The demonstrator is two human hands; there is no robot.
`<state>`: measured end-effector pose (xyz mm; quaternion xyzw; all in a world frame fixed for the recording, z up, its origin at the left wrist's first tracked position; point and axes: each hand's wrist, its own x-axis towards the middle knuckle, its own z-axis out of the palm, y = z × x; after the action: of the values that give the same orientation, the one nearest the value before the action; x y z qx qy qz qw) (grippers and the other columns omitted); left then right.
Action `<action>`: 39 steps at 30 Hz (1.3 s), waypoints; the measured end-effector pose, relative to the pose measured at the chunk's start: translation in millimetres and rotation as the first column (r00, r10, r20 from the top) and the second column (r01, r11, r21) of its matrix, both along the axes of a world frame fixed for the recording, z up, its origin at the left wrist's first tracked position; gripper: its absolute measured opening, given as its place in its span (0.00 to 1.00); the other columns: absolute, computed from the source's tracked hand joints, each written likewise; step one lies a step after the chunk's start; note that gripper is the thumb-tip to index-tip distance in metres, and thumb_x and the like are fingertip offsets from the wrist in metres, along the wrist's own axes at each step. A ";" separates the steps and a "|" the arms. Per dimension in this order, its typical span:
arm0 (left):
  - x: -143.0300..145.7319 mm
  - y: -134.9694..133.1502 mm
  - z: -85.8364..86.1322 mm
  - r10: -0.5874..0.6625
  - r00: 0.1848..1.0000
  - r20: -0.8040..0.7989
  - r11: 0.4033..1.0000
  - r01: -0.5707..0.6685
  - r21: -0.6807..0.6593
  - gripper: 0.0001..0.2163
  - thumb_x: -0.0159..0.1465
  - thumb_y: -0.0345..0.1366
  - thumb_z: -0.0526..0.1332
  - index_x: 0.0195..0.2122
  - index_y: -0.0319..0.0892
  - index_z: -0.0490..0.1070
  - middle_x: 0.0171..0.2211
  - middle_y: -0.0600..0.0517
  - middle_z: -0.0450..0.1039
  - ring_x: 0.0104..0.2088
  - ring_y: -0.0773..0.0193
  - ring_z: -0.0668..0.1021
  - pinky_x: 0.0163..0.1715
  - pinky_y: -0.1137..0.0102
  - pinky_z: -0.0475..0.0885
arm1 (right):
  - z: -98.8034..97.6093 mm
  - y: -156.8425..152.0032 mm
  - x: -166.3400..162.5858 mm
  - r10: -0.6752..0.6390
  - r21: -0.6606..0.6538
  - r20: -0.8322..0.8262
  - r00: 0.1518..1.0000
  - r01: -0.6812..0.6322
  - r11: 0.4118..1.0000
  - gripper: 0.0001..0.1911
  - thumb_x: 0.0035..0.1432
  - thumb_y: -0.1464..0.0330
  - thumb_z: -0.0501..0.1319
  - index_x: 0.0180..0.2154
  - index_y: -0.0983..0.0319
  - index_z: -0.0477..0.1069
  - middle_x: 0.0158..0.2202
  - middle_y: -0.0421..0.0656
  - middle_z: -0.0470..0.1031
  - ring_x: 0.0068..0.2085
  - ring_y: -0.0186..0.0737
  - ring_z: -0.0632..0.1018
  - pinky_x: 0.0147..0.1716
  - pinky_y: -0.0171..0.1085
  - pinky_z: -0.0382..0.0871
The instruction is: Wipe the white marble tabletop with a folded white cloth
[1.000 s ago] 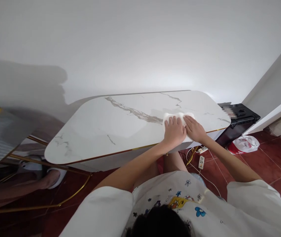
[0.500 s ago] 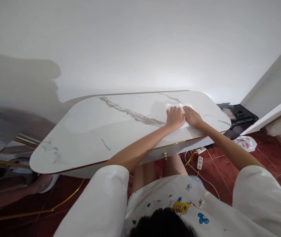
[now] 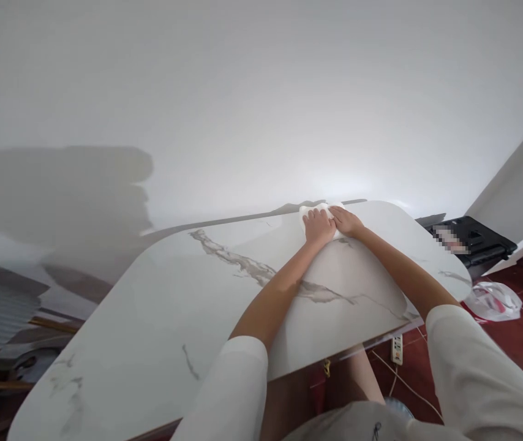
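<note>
A white cloth [image 3: 304,214] lies bunched on the marble-patterned tabletop [image 3: 151,306], close to its far edge by the wall. My left hand [image 3: 319,226] presses down on the cloth with its fingers bent over it. Beside it, my right hand [image 3: 346,222] also bears on the cloth, fingers close together and angled towards the left hand. The two hands touch or nearly touch. Part of the cloth is hidden under them. Whether the cloth is fabric or thick tissue I cannot tell.
A pale wall [image 3: 261,110] stands right behind the table. To the right are a black case [image 3: 484,242] and a white plastic bag [image 3: 493,300] on the red tiled floor. A power strip [image 3: 397,349] with a cable lies below. A small gold knob [image 3: 326,367] projects from the table's front.
Both hands have pushed the cloth away from me across the tabletop, to the far edge near the wall. My body leans further forward, and the view has shifted with it.
</note>
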<state>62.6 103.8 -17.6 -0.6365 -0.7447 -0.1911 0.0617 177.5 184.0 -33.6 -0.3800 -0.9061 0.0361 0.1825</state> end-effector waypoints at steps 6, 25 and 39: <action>-19.7 30.4 -1.6 0.034 0.999 0.019 0.999 -0.034 -0.005 0.16 0.67 0.37 0.47 0.49 0.38 0.69 0.53 0.39 0.69 0.55 0.47 0.67 0.53 0.53 0.61 | -0.2 34.2 -22.7 0.030 -0.021 0.002 1.000 -0.030 0.999 0.26 0.66 0.68 0.45 0.62 0.67 0.61 0.65 0.49 0.63 0.66 0.45 0.63 0.65 0.45 0.59; 21.8 34.1 -0.2 -0.050 0.999 -0.006 0.999 0.050 0.019 0.15 0.67 0.36 0.47 0.49 0.39 0.68 0.53 0.40 0.69 0.56 0.47 0.67 0.55 0.55 0.59 | 2.2 30.3 24.8 -0.072 -0.071 -0.002 0.997 0.071 0.995 0.27 0.66 0.68 0.43 0.63 0.69 0.60 0.66 0.51 0.60 0.67 0.46 0.60 0.67 0.46 0.54; 63.0 -57.4 2.0 -0.124 0.992 0.015 0.992 0.124 -0.006 0.16 0.67 0.37 0.46 0.52 0.38 0.66 0.55 0.39 0.68 0.57 0.46 0.66 0.56 0.54 0.58 | -9.7 -55.0 75.2 -0.086 -0.054 -0.049 0.995 0.084 0.995 0.28 0.68 0.63 0.42 0.63 0.66 0.61 0.66 0.50 0.61 0.67 0.47 0.60 0.67 0.49 0.54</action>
<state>125.6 46.5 -15.5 -0.6804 -0.7048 -0.1963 0.0421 252.7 129.0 -43.3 -0.4218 -0.8829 0.0616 0.1971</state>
